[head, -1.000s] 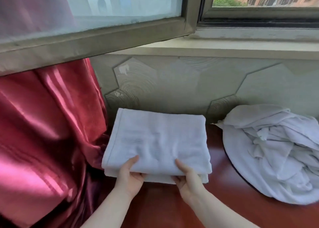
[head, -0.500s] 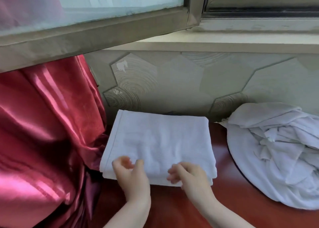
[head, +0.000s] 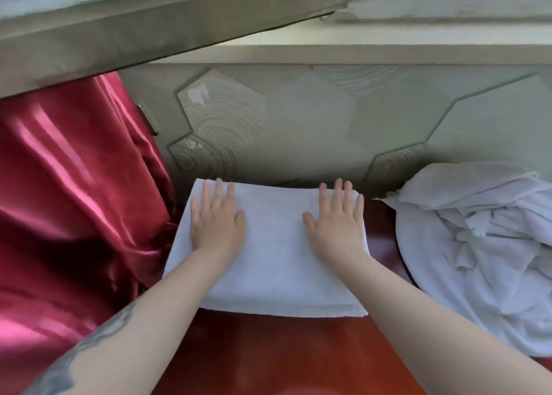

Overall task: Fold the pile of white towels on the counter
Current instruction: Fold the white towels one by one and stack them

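On the folded towel, left hand and right hand press flat, fingers straight.

**Legible text and markings**

No text, label, brand, number or sign can be read anywhere in the head view. The left forearm bears a dark tattoo, but it shows no legible letters or numerals.
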`<state>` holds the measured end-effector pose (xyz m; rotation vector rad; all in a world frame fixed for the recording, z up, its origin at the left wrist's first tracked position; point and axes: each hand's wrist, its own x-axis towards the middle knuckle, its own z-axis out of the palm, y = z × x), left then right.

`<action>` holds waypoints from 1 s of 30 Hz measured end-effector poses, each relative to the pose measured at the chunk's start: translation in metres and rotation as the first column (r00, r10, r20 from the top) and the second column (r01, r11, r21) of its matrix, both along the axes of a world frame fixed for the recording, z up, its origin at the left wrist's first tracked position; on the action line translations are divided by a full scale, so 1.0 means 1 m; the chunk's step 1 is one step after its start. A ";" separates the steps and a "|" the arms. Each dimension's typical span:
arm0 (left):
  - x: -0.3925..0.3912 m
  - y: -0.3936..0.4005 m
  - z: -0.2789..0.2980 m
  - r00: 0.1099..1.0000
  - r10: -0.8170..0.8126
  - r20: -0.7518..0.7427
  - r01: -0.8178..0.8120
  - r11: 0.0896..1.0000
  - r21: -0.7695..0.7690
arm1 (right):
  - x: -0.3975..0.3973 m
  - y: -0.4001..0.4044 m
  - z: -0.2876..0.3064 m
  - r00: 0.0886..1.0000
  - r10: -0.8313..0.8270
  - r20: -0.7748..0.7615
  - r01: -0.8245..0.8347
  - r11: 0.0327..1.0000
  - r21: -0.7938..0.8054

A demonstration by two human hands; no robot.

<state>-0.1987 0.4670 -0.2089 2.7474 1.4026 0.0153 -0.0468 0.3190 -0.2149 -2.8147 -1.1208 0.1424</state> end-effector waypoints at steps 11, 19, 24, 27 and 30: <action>-0.010 -0.038 -0.021 0.995 -0.100 0.014 0.100 0.995 -0.023 | -0.012 -0.026 -0.019 0.992 0.119 -0.044 -0.123 0.989 -0.083; -0.002 -0.032 -0.023 0.996 -0.088 0.017 0.088 0.996 -0.010 | -0.009 -0.017 -0.023 0.993 0.106 -0.045 -0.109 0.992 -0.071; 0.000 -0.028 -0.027 0.994 -0.091 0.066 0.092 0.996 -0.017 | -0.008 -0.012 -0.022 0.996 0.089 -0.032 -0.091 0.993 -0.079; -0.001 -0.027 -0.031 0.991 -0.102 0.086 0.103 0.995 -0.011 | -0.007 -0.011 -0.022 0.997 0.080 -0.017 -0.082 0.993 -0.089; -0.002 -0.023 -0.036 0.991 -0.110 0.082 0.110 0.994 0.000 | -0.011 -0.008 -0.023 0.998 0.057 0.010 -0.055 0.994 -0.095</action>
